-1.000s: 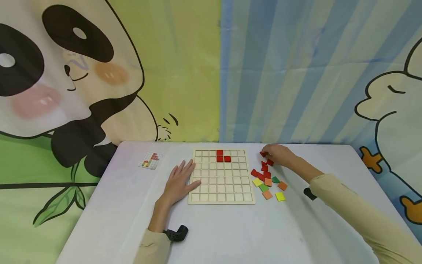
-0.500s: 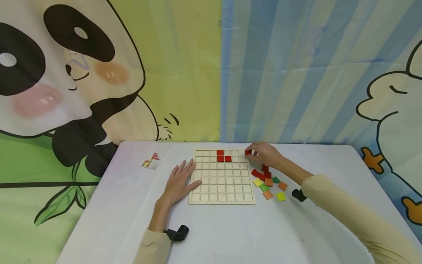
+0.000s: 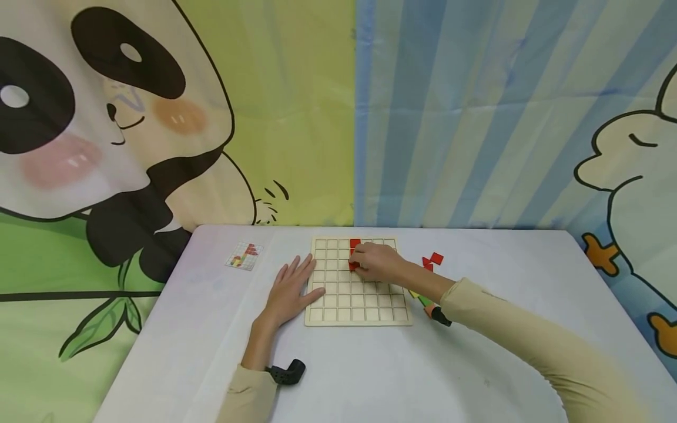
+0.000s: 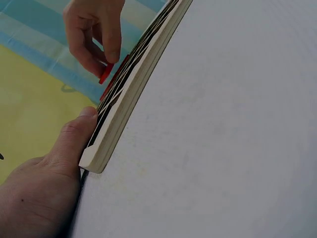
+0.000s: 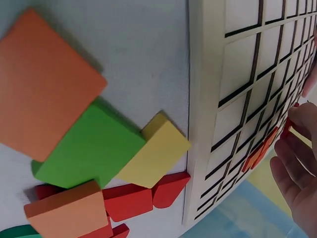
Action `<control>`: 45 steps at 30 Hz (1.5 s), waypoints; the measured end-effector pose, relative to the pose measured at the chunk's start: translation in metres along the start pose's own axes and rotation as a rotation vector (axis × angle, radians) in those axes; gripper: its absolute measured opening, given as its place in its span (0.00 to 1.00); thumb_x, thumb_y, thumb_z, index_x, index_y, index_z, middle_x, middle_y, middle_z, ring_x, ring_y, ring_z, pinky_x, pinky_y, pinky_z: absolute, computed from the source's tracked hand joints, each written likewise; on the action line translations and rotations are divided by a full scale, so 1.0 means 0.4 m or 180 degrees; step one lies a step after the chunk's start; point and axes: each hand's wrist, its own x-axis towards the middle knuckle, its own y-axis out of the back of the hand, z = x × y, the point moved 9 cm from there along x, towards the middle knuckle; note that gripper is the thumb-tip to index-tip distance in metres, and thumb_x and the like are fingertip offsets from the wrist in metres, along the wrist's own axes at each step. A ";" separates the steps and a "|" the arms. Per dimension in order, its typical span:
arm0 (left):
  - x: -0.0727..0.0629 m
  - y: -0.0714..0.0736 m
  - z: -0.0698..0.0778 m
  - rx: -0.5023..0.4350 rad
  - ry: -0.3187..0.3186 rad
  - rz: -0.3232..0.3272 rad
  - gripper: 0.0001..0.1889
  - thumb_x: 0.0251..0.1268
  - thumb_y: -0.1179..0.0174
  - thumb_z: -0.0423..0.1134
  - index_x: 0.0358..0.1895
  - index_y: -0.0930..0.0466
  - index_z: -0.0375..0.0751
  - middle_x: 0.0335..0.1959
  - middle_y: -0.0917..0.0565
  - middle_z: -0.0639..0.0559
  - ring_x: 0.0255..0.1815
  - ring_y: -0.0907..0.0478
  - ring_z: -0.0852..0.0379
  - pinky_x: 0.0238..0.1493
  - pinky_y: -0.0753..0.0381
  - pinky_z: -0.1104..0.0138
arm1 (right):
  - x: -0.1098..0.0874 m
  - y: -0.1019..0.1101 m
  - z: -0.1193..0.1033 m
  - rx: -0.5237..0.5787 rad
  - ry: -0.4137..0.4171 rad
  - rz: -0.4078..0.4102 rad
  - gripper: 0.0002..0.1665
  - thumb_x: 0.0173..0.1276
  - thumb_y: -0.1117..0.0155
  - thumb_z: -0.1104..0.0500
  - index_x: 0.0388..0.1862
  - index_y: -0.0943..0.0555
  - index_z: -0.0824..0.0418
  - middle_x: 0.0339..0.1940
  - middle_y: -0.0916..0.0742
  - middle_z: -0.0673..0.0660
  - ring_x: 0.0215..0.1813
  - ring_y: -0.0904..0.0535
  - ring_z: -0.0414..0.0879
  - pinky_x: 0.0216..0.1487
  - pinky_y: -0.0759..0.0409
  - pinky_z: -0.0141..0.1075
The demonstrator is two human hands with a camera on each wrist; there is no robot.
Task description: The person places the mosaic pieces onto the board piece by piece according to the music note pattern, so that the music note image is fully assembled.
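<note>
A pale wooden grid board [image 3: 338, 305] lies on the white table. My right hand [image 3: 378, 262] is over its upper middle and pinches a small red tile [image 4: 106, 73] between thumb and fingers. In the left wrist view that tile is tilted, close over the grid. One red tile [image 3: 355, 242] sits in a top-row cell; the hand partly covers the red ones below it. My left hand [image 3: 290, 294] rests with spread fingers along the board's left edge, its thumb [image 4: 74, 134] on the frame.
Loose tiles lie right of the board: red [image 3: 436, 258], green [image 5: 94, 148], yellow [image 5: 156, 153] and orange [image 5: 49, 84], some overlapping. My right forearm hides part of this pile in the head view. A small printed pattern card [image 3: 245, 256] lies at the back left.
My right hand has picked a red tile from the loose ones at the right and carried it left over the board. The left hand has stayed in place.
</note>
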 end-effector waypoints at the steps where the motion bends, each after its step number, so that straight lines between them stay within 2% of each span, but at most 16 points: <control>1: 0.000 -0.002 0.001 0.0001 -0.0003 -0.0012 0.43 0.71 0.38 0.59 0.81 0.40 0.40 0.84 0.42 0.45 0.86 0.53 0.40 0.84 0.58 0.42 | 0.003 -0.005 0.002 -0.0046 0.0005 -0.0030 0.07 0.70 0.31 0.62 0.46 0.11 0.59 0.41 0.13 0.54 0.42 0.16 0.48 0.38 0.15 0.34; 5: 0.001 -0.009 0.008 0.0013 -0.0018 -0.0060 0.43 0.71 0.39 0.60 0.82 0.41 0.41 0.84 0.43 0.46 0.87 0.54 0.41 0.85 0.59 0.43 | 0.003 -0.021 0.014 -0.0122 -0.0012 -0.0170 0.05 0.71 0.31 0.62 0.43 0.11 0.59 0.40 0.12 0.54 0.43 0.17 0.48 0.43 0.14 0.35; 10: -0.001 -0.004 0.015 0.0014 -0.0027 -0.0034 0.43 0.71 0.38 0.59 0.81 0.40 0.40 0.84 0.42 0.46 0.87 0.53 0.40 0.85 0.58 0.43 | -0.001 -0.027 0.025 -0.0048 -0.0048 -0.0274 0.06 0.72 0.31 0.62 0.44 0.11 0.59 0.41 0.13 0.55 0.44 0.19 0.49 0.45 0.15 0.37; 22: -0.005 -0.010 0.007 0.0033 -0.0015 -0.0043 0.44 0.71 0.38 0.59 0.82 0.41 0.40 0.84 0.43 0.46 0.86 0.53 0.40 0.84 0.57 0.42 | 0.006 -0.029 0.008 -0.0196 0.0178 -0.0233 0.04 0.72 0.31 0.63 0.37 0.11 0.58 0.34 0.13 0.53 0.40 0.18 0.47 0.44 0.17 0.35; 25: -0.006 -0.012 0.005 0.0052 -0.0021 -0.0039 0.44 0.71 0.39 0.60 0.82 0.41 0.40 0.84 0.43 0.46 0.86 0.53 0.40 0.84 0.57 0.42 | 0.008 -0.028 0.001 -0.0236 0.0231 -0.0207 0.04 0.72 0.31 0.62 0.36 0.12 0.58 0.33 0.14 0.53 0.39 0.18 0.47 0.47 0.16 0.37; 29: -0.006 -0.010 0.002 0.0060 -0.0006 -0.0042 0.44 0.71 0.39 0.60 0.82 0.41 0.41 0.85 0.43 0.46 0.87 0.53 0.40 0.84 0.57 0.42 | 0.012 -0.028 -0.008 -0.0214 0.0319 -0.0160 0.05 0.72 0.32 0.64 0.36 0.12 0.60 0.36 0.13 0.55 0.43 0.17 0.48 0.52 0.15 0.38; 33: -0.005 -0.011 0.000 0.0073 0.0008 -0.0056 0.44 0.71 0.39 0.60 0.82 0.41 0.41 0.85 0.43 0.47 0.87 0.53 0.41 0.84 0.57 0.43 | 0.006 -0.020 -0.023 -0.0107 0.0475 -0.0049 0.04 0.71 0.31 0.66 0.39 0.10 0.63 0.43 0.12 0.58 0.48 0.17 0.51 0.51 0.15 0.37; 35: -0.003 -0.013 0.001 0.0082 -0.0003 -0.0058 0.44 0.71 0.39 0.60 0.82 0.41 0.41 0.85 0.43 0.47 0.87 0.53 0.41 0.84 0.57 0.42 | -0.005 -0.006 -0.026 -0.0038 0.0504 0.0037 0.06 0.69 0.30 0.68 0.43 0.10 0.63 0.47 0.12 0.60 0.50 0.17 0.53 0.53 0.15 0.38; 39: 0.000 -0.014 0.004 0.0086 -0.0011 -0.0081 0.44 0.71 0.40 0.61 0.82 0.42 0.42 0.85 0.43 0.47 0.87 0.54 0.42 0.85 0.58 0.43 | -0.058 0.051 -0.010 0.0126 0.0379 0.0291 0.13 0.66 0.29 0.69 0.50 0.13 0.65 0.51 0.13 0.62 0.53 0.18 0.56 0.52 0.14 0.42; 45: 0.001 -0.003 -0.001 0.0081 0.0037 -0.0098 0.44 0.71 0.39 0.61 0.82 0.42 0.42 0.85 0.44 0.47 0.87 0.55 0.42 0.85 0.59 0.43 | -0.191 0.165 0.053 0.0377 -0.0179 0.0712 0.25 0.61 0.24 0.68 0.59 0.16 0.66 0.55 0.14 0.63 0.58 0.18 0.59 0.48 0.11 0.47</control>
